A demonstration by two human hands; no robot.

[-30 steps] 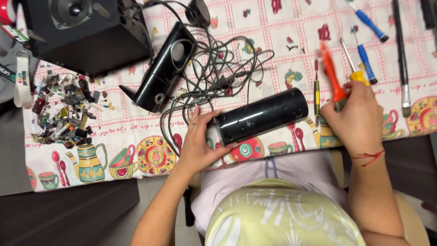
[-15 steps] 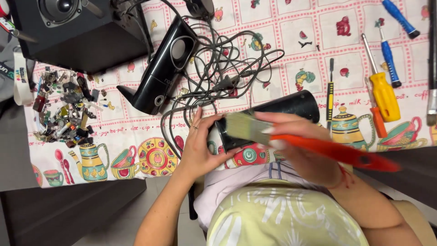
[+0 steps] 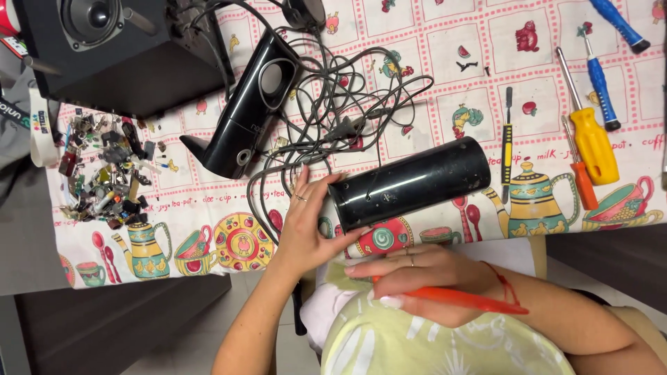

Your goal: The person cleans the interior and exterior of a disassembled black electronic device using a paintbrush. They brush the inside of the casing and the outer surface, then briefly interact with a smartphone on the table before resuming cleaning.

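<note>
Lying across the worktop (image 3: 431,42), the black cylinder (image 3: 410,182) runs its long axis from lower left up to the right. The left hand (image 3: 306,222) cups its near-left end with spread fingers, so it is the nearer grip. The right hand (image 3: 424,281) sits just below, off the cylinder, closed around a red-handled brush (image 3: 458,300).

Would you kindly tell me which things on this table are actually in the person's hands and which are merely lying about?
In hand:
left hand steadying the black cylinder speaker
right hand gripping the red-handled brush

Lying about:
yellow screwdriver
blue screwdriver
tangled cables
curved black speaker
box speaker
pile of small parts
</note>
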